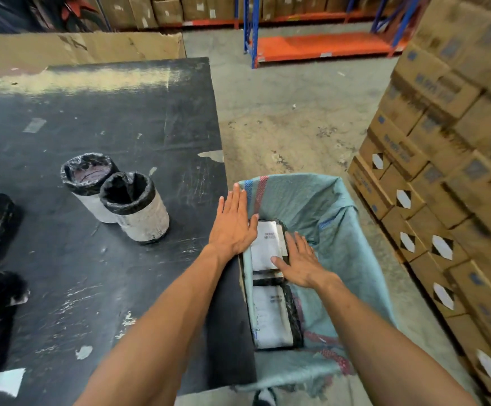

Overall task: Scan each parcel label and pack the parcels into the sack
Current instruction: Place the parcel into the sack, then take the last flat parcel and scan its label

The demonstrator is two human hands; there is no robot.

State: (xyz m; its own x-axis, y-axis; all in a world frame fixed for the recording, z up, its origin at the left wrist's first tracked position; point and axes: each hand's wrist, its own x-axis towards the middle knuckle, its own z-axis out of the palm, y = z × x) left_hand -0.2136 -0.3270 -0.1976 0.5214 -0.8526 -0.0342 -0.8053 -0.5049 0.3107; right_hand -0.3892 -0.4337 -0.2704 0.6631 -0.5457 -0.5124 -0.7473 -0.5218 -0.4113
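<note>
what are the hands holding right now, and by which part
Nothing is gripped. The left hand and right hand lie flat with straight fingers against the sides of the upper parcel in the sack.

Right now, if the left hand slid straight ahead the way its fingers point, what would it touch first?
Probably the sack's rim: the left hand lies flat, fingertips already at the striped edge. Beyond that is bare concrete floor, though depth is hard to judge.

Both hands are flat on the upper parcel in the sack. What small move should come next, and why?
Probably lift both hands off and reach left for another parcel. The left hand and right hand lie open, fingers straight, against the upper parcel, which already sits inside the sack above a second parcel. Two cylindrical parcels still stand on the table.
</note>
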